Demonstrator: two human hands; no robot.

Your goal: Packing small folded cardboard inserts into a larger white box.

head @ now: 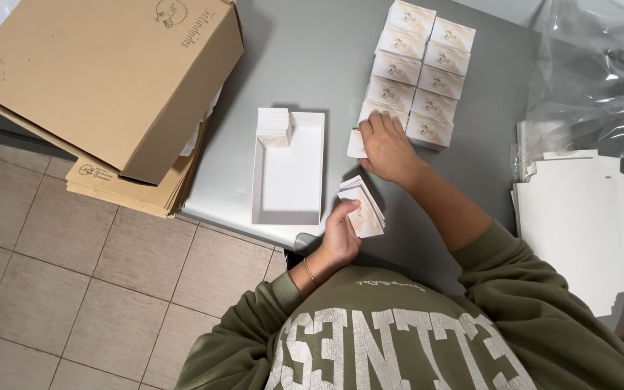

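At a grey bench [471, 166], the left hand [341, 235] closes around a fanned stack of small cards [362, 209] while the right hand [386, 148], fingers curled, pins one card [355, 146] beside two rows of small boxes [417, 72]; light, stiff, likely slippery, best gripped by the edges.

The table [312, 50] is showing a plain grey top. The open tray [290, 173] on it is looking white, and so is the small stack [274, 124] at its far end. The little boxes [417, 68] on the far right are showing white with a pale peach marbled pattern. The cartons [110, 79] on the left are appearing brown. The floor tiles [59, 289] are looking beige. The sweatshirt [427, 339] is showing olive green with cracked white print. The flat sheets [579, 217] on the right are looking white.
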